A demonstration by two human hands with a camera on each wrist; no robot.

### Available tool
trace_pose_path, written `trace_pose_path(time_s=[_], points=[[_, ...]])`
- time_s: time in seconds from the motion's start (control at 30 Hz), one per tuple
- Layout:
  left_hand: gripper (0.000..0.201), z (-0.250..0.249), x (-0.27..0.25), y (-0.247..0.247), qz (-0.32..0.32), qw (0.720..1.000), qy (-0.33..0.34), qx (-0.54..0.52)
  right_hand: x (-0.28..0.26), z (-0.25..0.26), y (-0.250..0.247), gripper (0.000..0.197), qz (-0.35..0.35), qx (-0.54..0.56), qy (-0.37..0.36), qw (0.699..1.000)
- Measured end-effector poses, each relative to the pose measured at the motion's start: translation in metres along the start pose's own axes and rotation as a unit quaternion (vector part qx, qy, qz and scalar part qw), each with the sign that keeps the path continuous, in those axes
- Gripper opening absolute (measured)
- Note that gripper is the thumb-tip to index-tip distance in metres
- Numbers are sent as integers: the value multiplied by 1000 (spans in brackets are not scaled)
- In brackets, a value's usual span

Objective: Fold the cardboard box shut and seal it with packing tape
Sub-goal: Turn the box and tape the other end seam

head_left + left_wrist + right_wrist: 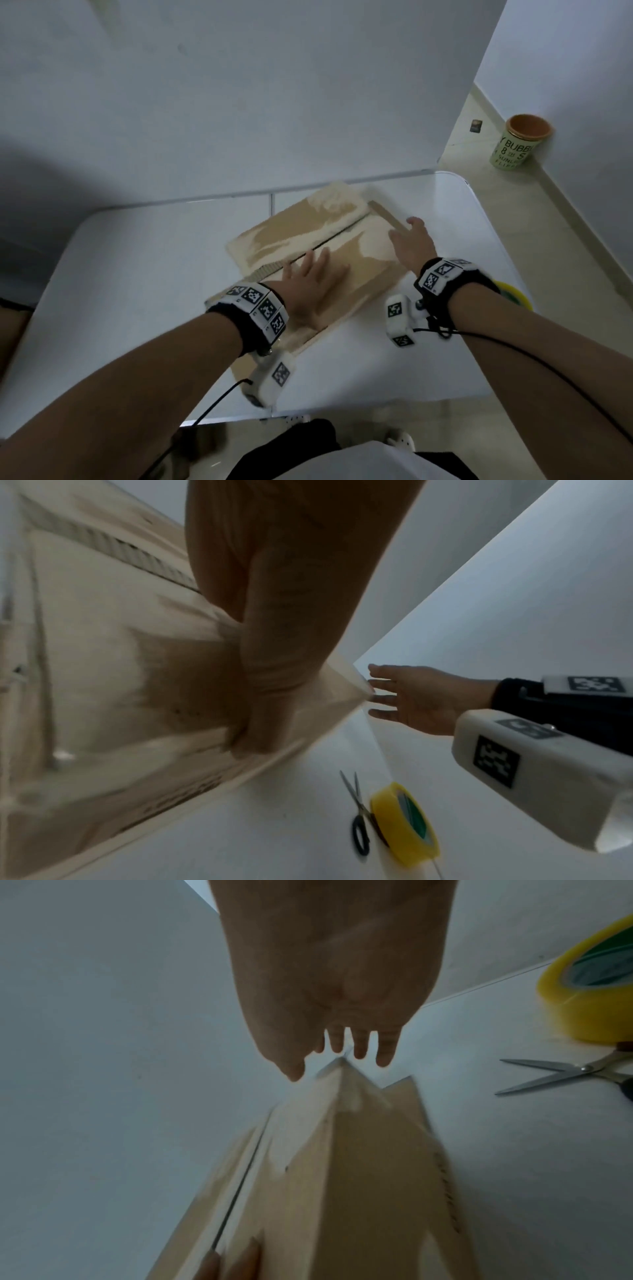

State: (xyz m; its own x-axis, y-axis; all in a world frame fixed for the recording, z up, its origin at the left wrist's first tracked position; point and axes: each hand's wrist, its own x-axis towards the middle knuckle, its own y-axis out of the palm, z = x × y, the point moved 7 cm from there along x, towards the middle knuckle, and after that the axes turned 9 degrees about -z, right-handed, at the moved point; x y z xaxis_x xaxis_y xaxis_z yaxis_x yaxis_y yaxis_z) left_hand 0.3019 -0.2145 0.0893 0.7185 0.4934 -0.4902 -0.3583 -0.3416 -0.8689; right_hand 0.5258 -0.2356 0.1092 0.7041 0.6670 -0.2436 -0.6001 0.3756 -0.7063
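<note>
Cardboard box (318, 253): lies on the white table (137, 274), near its far edge by the wall; top flaps are folded down and meet along a dark seam that runs the length of the lid.
Box contents: hidden, since the flaps cover the opening.
Seam: no tape shows along it in the head view; a narrow brown strip sits at the box's far right corner, what it is I cannot tell.
Left hand (313, 284): lies flat on the near flap of the box, fingers straight and together, tips reaching the seam; it presses, it does not grasp.
Right hand (412, 245): at the box's far right corner, fingers spread and straight, holding nothing; the right wrist view shows the fingertips (383, 1053) just past the corner, and whether they touch the cardboard I cannot tell.
Tape roll (405, 823): yellow, on the table to the right of the box, well apart from it.
Scissors (358, 813): black-handled, blades parted, touching the tape roll on the side nearer the box.
Cup (519, 140): green with an orange inside, on the floor right of and beyond the box; I cannot make out anything in it.
</note>
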Motion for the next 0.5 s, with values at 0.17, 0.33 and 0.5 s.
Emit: trace_pose_path(time_s=[0.17,0.33,0.5], points=[[108,57,-17,-18,-22,999,-44,16,-18,8,11,38,37,-13,-87,995],[49,61,-2,-54,-141,971,-167,-94,-26,-5,35,33,115,104,-26,988],[104,15,47,-33,-112,970,-160,-147,-12,-13,36,30,95,57,-43,993]])
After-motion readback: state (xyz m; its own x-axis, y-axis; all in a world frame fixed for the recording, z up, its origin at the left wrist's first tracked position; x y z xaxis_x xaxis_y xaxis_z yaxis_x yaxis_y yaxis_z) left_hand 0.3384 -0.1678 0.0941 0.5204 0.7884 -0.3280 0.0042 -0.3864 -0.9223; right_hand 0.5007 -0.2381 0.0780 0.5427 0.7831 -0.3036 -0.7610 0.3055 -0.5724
